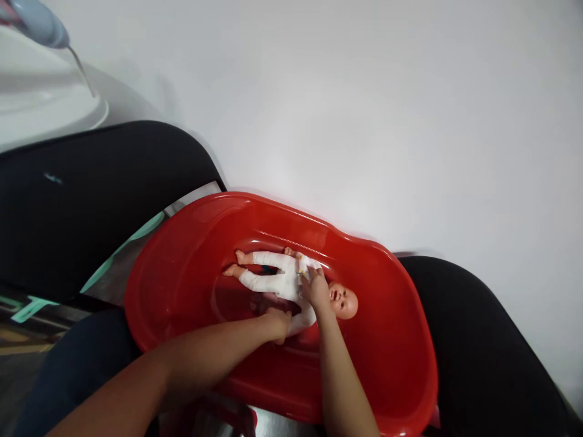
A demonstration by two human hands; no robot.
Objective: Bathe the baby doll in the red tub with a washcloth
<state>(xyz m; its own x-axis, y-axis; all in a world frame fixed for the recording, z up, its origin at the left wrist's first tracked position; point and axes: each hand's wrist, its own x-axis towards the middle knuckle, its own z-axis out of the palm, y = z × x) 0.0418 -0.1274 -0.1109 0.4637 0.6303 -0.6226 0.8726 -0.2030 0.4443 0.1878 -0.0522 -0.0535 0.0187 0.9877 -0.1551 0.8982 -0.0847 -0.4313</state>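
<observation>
A baby doll (273,279) in a white suit lies on its back inside a red plastic tub (392,364), head to the right, feet to the left. My right hand (315,287) rests on the doll's chest beside its head, fingers pinched on the white cloth. My left hand (279,322) reaches under the doll's near side, with its fingers curled and mostly hidden beneath the body.
Black rounded chair backs (91,200) stand left and right (478,364) of the tub. A white wall (364,109) fills the background. A white basin-like object (40,97) sits at the top left. A steel surface with teal strips (118,261) shows under the tub.
</observation>
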